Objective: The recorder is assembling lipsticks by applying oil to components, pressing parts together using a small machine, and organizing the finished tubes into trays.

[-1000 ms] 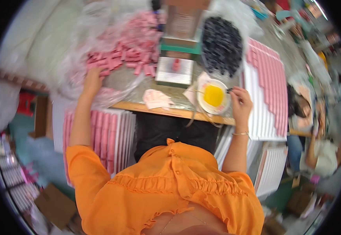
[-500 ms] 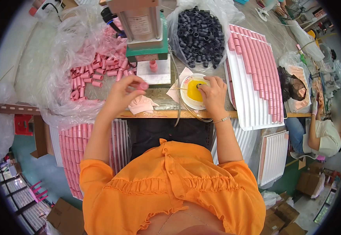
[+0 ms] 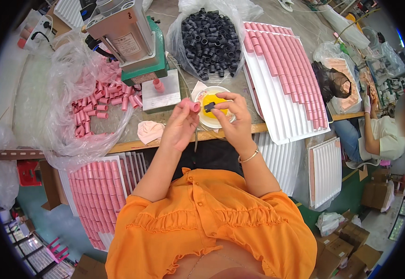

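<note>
My left hand [image 3: 180,124] pinches a short pink plastic tube [image 3: 194,107], its open end turned to the right. In the fingertips of my right hand [image 3: 236,120] is a small black plastic collar [image 3: 209,107], held just apart from the tube. Both hands are over the near side of a white bowl [image 3: 200,120] with yellow liquid [image 3: 210,98] in it. Left of the bowl, a pink piece [image 3: 158,85] stands on the metal plate [image 3: 164,98] of a green-and-grey press [image 3: 142,74]. A folded pink cloth [image 3: 150,131] lies near the table edge.
Loose pink tubes [image 3: 101,100] spill from a clear plastic bag [image 3: 53,111] at left. Behind the bowl sits a bag of black collars [image 3: 209,44]. A white ridged tray [image 3: 277,128] at right carries rows of pink tubes. Further right, a co-worker [image 3: 384,132] sits.
My right hand has lifted the black collar out of the yellow liquid. My left hand has moved right with the pink tube, bringing the two pieces close. The view has also shifted.
</note>
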`<state>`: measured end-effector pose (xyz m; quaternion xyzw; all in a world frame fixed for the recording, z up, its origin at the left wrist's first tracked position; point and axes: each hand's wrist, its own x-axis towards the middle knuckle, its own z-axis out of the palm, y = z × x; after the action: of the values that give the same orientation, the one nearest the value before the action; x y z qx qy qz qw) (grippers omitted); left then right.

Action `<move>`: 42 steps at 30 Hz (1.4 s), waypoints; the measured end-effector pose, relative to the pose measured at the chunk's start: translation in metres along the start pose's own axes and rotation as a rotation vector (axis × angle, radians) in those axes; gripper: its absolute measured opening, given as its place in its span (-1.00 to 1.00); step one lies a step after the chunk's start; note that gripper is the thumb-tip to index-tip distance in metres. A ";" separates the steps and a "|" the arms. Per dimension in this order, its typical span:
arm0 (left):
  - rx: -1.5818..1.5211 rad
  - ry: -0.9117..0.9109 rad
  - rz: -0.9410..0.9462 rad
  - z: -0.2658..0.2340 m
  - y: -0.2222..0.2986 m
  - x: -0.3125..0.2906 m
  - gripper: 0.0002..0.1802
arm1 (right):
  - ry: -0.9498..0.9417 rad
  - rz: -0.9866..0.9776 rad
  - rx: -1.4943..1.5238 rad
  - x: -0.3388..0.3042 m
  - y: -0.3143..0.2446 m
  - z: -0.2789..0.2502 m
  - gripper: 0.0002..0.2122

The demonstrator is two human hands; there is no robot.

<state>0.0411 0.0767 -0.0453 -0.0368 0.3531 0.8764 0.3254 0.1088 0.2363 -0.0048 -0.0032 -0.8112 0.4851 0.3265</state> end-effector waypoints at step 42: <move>1.113 0.206 0.620 -0.041 0.057 0.005 -0.57 | -0.406 -0.131 -0.372 0.026 0.008 0.058 -0.69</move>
<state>-0.0036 0.0224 -0.0435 0.1571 0.7785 0.6076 -0.0080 0.0542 0.2034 -0.0158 0.0865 -0.9335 0.2967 0.1819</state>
